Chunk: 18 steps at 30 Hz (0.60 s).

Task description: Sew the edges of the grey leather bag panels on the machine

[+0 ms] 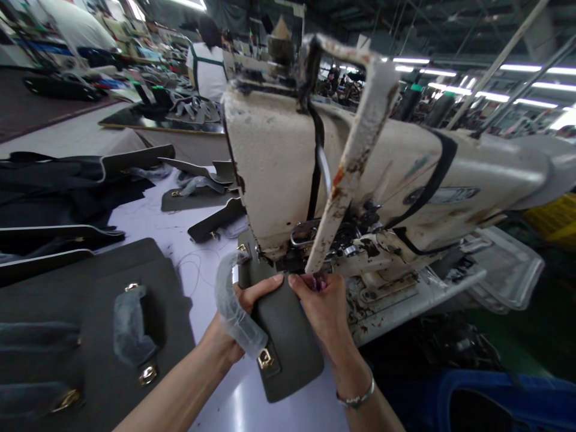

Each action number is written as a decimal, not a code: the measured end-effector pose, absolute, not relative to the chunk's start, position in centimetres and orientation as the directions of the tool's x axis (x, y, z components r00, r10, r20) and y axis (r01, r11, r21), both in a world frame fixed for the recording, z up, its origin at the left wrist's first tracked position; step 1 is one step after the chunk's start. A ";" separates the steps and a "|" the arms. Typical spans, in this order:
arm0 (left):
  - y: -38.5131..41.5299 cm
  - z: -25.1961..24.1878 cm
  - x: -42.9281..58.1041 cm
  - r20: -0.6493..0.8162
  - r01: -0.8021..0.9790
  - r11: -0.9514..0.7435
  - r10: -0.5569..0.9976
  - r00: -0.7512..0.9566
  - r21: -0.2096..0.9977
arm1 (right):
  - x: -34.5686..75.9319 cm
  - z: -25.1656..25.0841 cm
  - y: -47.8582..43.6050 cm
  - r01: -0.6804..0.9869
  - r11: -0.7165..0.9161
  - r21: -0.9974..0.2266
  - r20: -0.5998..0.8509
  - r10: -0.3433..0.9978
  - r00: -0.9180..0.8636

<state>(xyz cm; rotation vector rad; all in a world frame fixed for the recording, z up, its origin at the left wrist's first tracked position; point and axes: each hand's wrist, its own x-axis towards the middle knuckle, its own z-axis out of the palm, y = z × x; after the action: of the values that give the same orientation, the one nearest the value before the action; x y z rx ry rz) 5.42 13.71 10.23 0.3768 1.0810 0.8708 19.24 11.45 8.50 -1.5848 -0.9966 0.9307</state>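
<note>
Dark grey leather bag flap point(288, 348) with gold clasp point(265, 359), held at the base of a sewing machine head point(279, 168). Gripped by left hand point(229, 315) and right hand point(319, 306), fingers point(299, 280) closed on its edges.

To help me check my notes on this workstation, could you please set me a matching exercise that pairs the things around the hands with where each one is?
Things:
1. silver bracelet
2. clear plastic film
3. gold metal clasp
4. cream sewing machine

Places:
A. fixed on the dark grey bag flap
B. just beyond the hands
C. around the wrist of the right hand
D. bunched against the left hand

Pairs: 1-C, 2-D, 3-A, 4-B.
</note>
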 end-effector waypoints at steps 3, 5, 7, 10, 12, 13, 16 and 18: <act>14.1 10.3 5.1 -0.577 -0.388 0.621 0.781 0.237 0.681 | 19.0 8.3 11.5 0.160 -0.149 -0.976 -0.079 0.922 0.379; 14.4 10.3 4.9 -0.558 -0.360 0.611 0.791 0.250 0.705 | 18.8 8.3 11.5 0.168 -0.140 -0.976 -0.067 0.921 0.383; 14.8 10.3 4.7 -0.547 -0.324 0.607 0.794 0.264 0.726 | 18.6 8.4 11.5 0.162 -0.121 -0.979 -0.051 0.923 0.382; 15.4 10.5 4.4 -0.556 -0.267 0.619 0.783 0.279 0.739 | 18.3 8.4 11.4 0.116 -0.105 -0.988 -0.053 0.921 0.386; 15.8 10.5 4.1 -0.569 -0.231 0.638 0.765 0.302 0.735 | 18.1 8.4 11.4 0.094 -0.114 -0.989 -0.068 0.917 0.393; 15.9 10.4 4.0 -0.568 -0.215 0.641 0.759 0.319 0.736 | 18.0 8.3 11.4 0.086 -0.120 -0.989 -0.077 0.915 0.397; 16.5 10.3 3.5 -0.553 -0.179 0.636 0.753 0.357 0.751 | 17.7 8.2 11.4 0.055 -0.122 -0.991 -0.088 0.905 0.416; 16.9 10.3 3.2 -0.566 -0.140 0.640 0.744 0.355 0.755 | 17.5 8.3 11.4 0.019 -0.125 -0.992 -0.105 0.901 0.420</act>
<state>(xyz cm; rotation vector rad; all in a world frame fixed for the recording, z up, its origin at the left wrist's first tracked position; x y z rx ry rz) 3.16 16.93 10.32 0.6732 1.0627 0.6303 17.51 11.40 8.30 -1.5013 -0.8558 0.9415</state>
